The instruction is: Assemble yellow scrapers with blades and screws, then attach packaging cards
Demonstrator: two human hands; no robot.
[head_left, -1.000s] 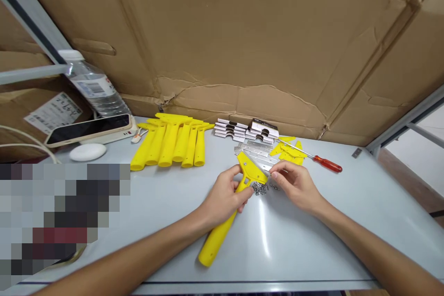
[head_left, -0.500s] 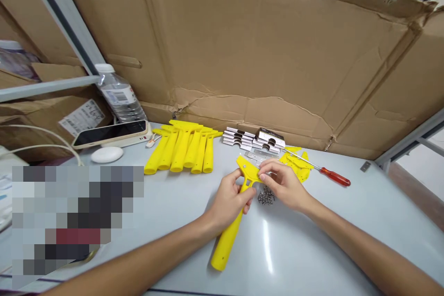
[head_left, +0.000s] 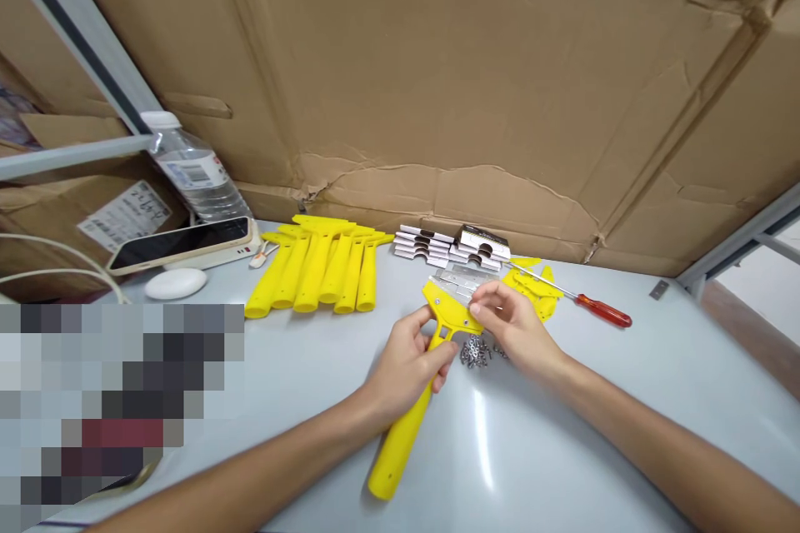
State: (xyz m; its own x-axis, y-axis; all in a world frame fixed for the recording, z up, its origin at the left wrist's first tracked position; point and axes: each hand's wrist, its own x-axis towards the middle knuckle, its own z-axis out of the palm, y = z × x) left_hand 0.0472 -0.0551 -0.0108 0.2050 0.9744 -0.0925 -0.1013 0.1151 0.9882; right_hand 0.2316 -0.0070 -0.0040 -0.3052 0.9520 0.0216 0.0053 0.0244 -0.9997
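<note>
My left hand [head_left: 406, 354] is closed around the neck of a yellow plastic scraper [head_left: 400, 441], whose handle slants down toward me. Two small screws show on its head, one near each end. My right hand [head_left: 516, 321] is at the right end of that head, thumb and fingers curled and pinching its corner. Just below the head lies a pile of small screws [head_left: 475, 351], partly hidden by the right hand. Metal blades [head_left: 466, 279] lie behind the scraper head. Yellow plastic plates [head_left: 541, 291] are heaped beyond my right hand.
Several yellow scraper handles [head_left: 309, 271] lie in a row at left. Small blade boxes [head_left: 425, 246] are stacked at the back, before a cardboard wall [head_left: 437, 83]. A red-handled screwdriver [head_left: 603, 311] lies right. A phone [head_left: 181, 243] and water bottle [head_left: 200, 175] stand far left.
My right fingers have shifted slightly off the face of the scraper head, and a second screw now shows at its right end. The left hand keeps its hold. The camera view has shifted slightly.
</note>
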